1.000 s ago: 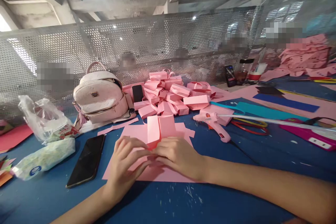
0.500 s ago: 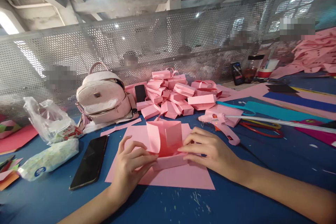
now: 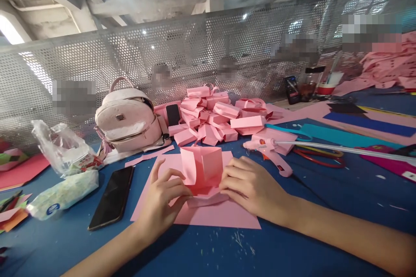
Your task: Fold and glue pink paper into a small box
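Compared with a second ago, when both hands met over its front edge, the pink paper box [image 3: 212, 163] now shows its front flap [image 3: 208, 200] between them, leaning lower than half a second ago. It rests on a pink paper sheet [image 3: 224, 220] on the blue desk [image 3: 182, 255]. The left hand's [image 3: 162, 199] grip pinches the flap's left end; the right hand's [image 3: 253, 184] curled fingers touch its right end, though whether they pinch cannot be told. The change suggests the fold is being shaped while the tall back panels stand upright.
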Demonstrator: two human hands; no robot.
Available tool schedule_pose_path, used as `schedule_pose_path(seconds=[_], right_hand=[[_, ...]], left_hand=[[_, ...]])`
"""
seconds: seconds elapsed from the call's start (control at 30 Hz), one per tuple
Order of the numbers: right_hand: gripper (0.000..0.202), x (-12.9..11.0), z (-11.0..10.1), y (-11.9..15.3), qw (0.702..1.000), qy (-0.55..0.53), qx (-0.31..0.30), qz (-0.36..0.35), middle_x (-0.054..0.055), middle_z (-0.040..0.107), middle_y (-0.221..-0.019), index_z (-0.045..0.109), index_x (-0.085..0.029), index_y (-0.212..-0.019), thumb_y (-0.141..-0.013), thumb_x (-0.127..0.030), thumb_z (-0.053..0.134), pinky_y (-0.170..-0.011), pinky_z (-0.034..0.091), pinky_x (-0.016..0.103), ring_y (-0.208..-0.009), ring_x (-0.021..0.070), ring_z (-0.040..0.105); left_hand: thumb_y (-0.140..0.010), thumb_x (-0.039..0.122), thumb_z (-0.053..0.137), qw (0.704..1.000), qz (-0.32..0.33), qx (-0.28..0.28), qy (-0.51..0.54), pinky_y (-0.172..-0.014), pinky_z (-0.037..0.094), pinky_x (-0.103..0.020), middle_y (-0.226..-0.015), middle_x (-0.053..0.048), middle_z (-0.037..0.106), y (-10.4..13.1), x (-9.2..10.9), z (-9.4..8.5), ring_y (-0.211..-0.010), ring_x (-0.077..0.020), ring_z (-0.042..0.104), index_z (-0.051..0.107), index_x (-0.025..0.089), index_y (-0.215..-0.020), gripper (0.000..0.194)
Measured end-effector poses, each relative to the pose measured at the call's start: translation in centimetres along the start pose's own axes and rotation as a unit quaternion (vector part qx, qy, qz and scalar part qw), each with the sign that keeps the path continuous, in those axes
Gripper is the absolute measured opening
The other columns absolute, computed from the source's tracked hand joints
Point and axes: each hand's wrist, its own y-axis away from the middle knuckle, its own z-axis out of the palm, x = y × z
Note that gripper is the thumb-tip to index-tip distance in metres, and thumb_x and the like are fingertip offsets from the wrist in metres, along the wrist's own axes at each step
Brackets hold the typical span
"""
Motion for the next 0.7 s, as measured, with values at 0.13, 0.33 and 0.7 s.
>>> schedule_pose_path(seconds=[0.13, 0.33, 0.7], right_hand=[[0.023, -0.9, 0.9, -1.0, 0.998, 0.043, -0.023, -0.044, 0.0, 0.07, -0.076, 0.071, -0.02, -0.084, -0.101, -0.022, 0.056, -0.071, 0.031, 0.033, -0.078, 0.019, 0.053], [0.016, -2.3, 3.0, -3.3, 0.996, 0.017, -0.085, -0.026, 0.0, 0.07, -0.072, 0.07, -0.017, -0.076, -0.092, -0.019, 0.07, -0.068, 0.033, 0.031, -0.072, 0.0175, 0.053], [0.014, -1.5, 3.0, -2.6, 0.995, -0.057, -0.072, -0.047, 0.0, 0.072, -0.085, 0.07, -0.017, -0.094, -0.1, -0.02, 0.058, -0.073, 0.04, 0.03, -0.078, 0.0162, 0.058]], left_hand=[[-0.088, 0.008, 0.063, 1.0, -0.003, 0.011, 0.014, -0.12, 0.007, -0.051, -0.076, 0.006, 0.073, 0.0, 0.5, 0.2, -0.087, -0.0168, 0.066, 0.068, 0.024, -0.08, 0.019], [-0.091, 0.013, 0.065, 0.999, 0.0, 0.03, 0.01, -0.121, 0.005, -0.054, -0.075, 0.006, 0.073, 0.6, 0.5, 0.3, -0.084, -0.0163, 0.067, 0.071, 0.027, -0.085, 0.016], [-0.095, 0.02, 0.064, 0.999, 0.025, 0.022, 0.032, -0.122, 0.008, -0.057, -0.076, 0.004, 0.071, 1.0, 0.0, -0.1, -0.084, -0.0172, 0.066, 0.07, 0.025, -0.085, 0.012]])
